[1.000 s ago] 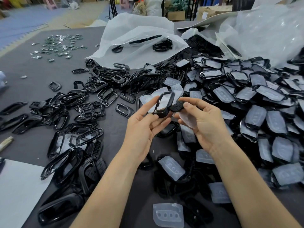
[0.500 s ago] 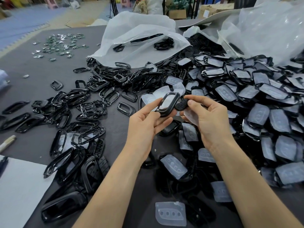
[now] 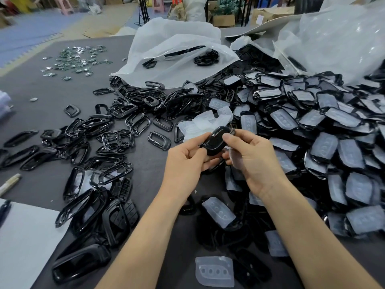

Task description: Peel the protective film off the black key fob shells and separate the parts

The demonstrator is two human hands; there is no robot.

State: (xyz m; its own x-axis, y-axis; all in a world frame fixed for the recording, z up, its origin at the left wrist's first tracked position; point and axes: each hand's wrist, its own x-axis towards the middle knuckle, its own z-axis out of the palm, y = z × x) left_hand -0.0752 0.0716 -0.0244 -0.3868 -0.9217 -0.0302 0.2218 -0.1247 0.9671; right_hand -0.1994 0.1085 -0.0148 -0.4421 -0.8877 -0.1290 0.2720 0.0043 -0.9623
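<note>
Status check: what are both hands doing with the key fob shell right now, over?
Left hand and right hand both gripping one black shell. Nothing blocking. Unpeeled pile lies to the right.

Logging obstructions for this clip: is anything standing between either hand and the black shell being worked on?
Nothing visible does. The left hand and right hand both grip the black shell directly, holding it over the table, apart from the pile of film-covered shells on the right.
</note>
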